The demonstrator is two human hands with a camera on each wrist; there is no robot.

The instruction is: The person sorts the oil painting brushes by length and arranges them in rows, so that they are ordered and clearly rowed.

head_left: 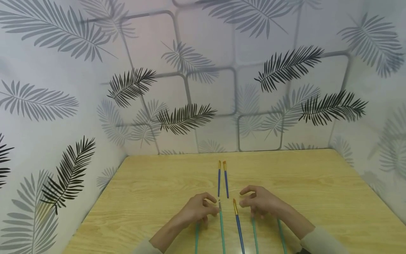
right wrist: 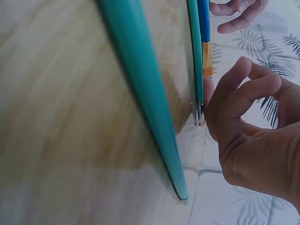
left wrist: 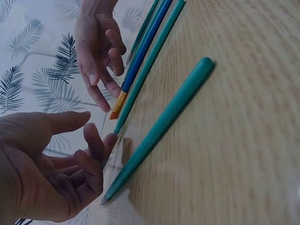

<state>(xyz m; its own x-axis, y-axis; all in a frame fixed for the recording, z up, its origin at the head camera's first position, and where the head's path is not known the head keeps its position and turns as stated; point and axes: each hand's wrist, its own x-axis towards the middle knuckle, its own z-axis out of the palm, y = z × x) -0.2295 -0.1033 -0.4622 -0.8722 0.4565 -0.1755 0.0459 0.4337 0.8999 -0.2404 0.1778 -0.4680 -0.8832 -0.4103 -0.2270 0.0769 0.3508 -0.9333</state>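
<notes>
Reaching low over the wooden table [head_left: 142, 183], the left hand [head_left: 197, 209] and right hand [head_left: 262, 202] have fingers loosely bent and spread; I cannot tell whether any fingertip touches anything. Between them lie a green paintbrush [head_left: 222, 229], left, and a blue paintbrush [head_left: 239, 227], right. Two more blue paintbrushes [head_left: 219, 183] lie on the far side.

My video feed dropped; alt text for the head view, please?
A person's left hand and right hand reach over a wooden table among four green paintbrushes and one blue paintbrush; two more blue paintbrushes lie beyond, before a leaf-patterned backdrop.
</notes>
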